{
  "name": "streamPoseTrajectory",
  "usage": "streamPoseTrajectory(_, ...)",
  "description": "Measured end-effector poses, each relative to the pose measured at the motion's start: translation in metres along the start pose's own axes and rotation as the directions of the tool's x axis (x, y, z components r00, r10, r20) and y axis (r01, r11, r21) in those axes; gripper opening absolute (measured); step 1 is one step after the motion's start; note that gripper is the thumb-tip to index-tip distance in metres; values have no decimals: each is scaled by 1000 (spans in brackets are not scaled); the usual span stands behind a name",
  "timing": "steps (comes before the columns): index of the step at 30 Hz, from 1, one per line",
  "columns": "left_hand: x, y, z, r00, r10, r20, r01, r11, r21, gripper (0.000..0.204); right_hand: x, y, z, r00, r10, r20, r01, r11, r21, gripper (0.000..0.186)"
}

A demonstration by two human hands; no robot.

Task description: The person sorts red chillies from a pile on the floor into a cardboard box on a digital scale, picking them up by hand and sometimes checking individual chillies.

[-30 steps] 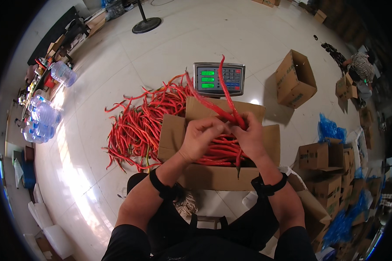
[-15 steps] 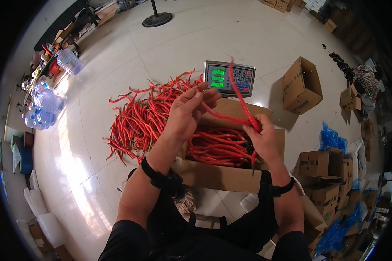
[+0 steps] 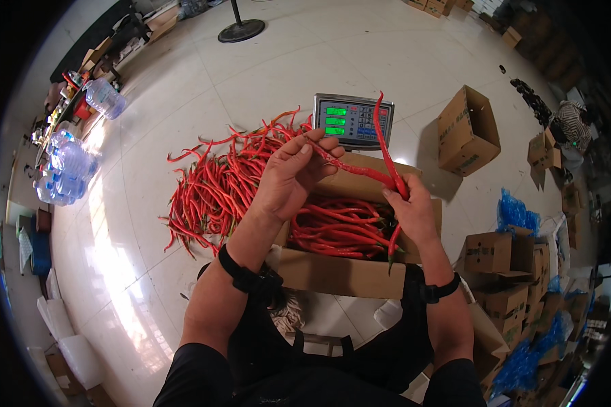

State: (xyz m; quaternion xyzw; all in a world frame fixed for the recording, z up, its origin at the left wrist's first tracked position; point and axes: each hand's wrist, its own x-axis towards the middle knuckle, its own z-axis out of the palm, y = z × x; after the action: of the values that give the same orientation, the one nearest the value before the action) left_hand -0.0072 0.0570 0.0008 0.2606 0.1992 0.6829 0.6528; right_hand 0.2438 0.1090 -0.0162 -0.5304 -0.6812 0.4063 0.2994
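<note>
My right hand [image 3: 414,211] is closed round the stem ends of two long red chili peppers above an open cardboard box. One chili pepper [image 3: 383,144] points up and away. The other chili pepper [image 3: 360,169] reaches leftward, its thin tip pinched between the thumb and fingers of my left hand [image 3: 293,168]. More red chilies [image 3: 336,230] lie lengthwise inside the box [image 3: 339,271], one hanging near its right wall. Left of the box, a big heap of loose red chilies [image 3: 214,190] is spread on the floor, partly hidden by my left hand.
A scale display [image 3: 353,121] with lit green readouts stands just behind the box. An open carton [image 3: 467,132] sits at the far right. Several cartons [image 3: 502,254] and blue plastic [image 3: 516,211] crowd the right side. Water jugs [image 3: 68,163] stand at left.
The upright chili has swung to the right. The other chili, sagging before, now runs straighter between my hands, its tip at my left fingers. My right hand has risen slightly.
</note>
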Motion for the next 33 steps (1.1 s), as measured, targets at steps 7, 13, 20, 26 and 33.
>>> streamPoseTrajectory(7,0,-1,2,999,-27,-26,26,999,-42,33,-1,-4,-2,998,46,33,-48,998,38,28)
streamPoseTrajectory(13,-1,-1,-3,998,-22,58,27,995,-95,18,-2,-4,2,993,62,102,-61,998,-16,25)
streamPoseTrajectory(20,-2,-1,-3,1000,23,12,-24,995,97,11,4,5,-11,982,54,181,-61,998,34,21)
streamPoseTrajectory(26,-2,6,1,998,55,3,-54,974,222,10,6,5,-24,958,25,286,-55,994,98,20)
streamPoseTrajectory(33,-1,8,2,995,91,-39,-69,921,384,10,4,-5,-34,946,38,322,-83,988,128,17)
